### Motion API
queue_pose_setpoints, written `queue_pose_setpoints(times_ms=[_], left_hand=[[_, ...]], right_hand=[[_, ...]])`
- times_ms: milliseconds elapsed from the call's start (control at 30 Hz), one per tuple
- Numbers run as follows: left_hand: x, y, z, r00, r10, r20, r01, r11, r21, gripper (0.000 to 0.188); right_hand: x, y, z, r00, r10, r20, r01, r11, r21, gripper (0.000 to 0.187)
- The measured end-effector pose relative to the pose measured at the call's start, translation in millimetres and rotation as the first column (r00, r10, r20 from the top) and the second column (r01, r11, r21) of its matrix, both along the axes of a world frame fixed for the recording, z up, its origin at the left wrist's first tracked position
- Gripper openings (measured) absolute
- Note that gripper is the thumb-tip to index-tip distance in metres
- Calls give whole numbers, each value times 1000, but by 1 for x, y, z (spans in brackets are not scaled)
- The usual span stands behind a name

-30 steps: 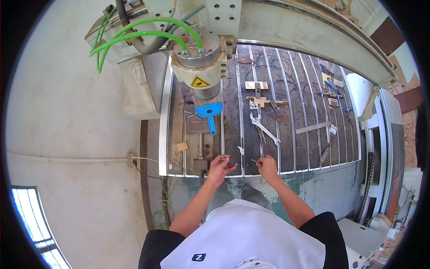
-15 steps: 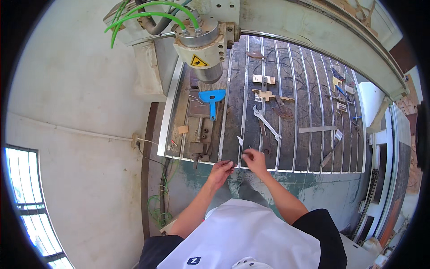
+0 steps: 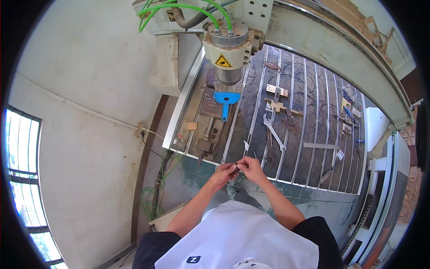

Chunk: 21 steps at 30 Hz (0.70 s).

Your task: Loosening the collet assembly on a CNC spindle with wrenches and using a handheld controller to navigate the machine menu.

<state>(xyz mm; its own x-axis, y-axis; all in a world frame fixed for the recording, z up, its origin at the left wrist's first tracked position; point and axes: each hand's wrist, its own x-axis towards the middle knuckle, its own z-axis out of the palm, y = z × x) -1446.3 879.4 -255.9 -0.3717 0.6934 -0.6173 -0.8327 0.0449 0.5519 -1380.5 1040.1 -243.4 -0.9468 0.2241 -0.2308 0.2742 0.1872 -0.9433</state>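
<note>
My left hand [image 3: 222, 176] and my right hand [image 3: 251, 169] meet at the front edge of the slotted machine bed [image 3: 293, 172]. Fingertips of both are pinched together around something small and dark, too small to name. A thin grey rod end shows just above the right hand. Beyond the hands, a small white scrap [image 3: 246, 145] lies by a slot rail. Farther to the right rests a large open-ended wrench [image 3: 274, 132].
A spindle head [image 3: 227, 49] with green hoses hangs over the bed. Beneath it lie a blue brush [image 3: 226, 99] and a metal vise [image 3: 206, 144]. A steel ruler [image 3: 321, 145] and clamp plates [image 3: 277, 90] are on the right. Cables [image 3: 152, 201] trail across the floor at left.
My right hand has come down and left from above the bed edge to meet my left hand, fingers now together. The whole view has turned and shifted slightly.
</note>
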Motion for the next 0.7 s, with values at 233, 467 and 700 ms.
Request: queue_pose_setpoints(times_ms=[233, 467, 700], left_hand=[[-16, -6, 8, 963, 254, -85, -257, 966, -24, 26], [-37, -25, 15, 844, 303, -441, -393, 911, -126, 39], [-55, -47, 39, 782, 374, -499, -461, 885, -60, 39]], right_hand=[[-22, 2, -18, 969, -127, 212, 215, 856, -471, 7], [-59, 3, -68, 991, -59, -118, 115, 822, 558, 14], [-116, -15, -8, 982, 5, -189, 116, 775, 622, 14]])
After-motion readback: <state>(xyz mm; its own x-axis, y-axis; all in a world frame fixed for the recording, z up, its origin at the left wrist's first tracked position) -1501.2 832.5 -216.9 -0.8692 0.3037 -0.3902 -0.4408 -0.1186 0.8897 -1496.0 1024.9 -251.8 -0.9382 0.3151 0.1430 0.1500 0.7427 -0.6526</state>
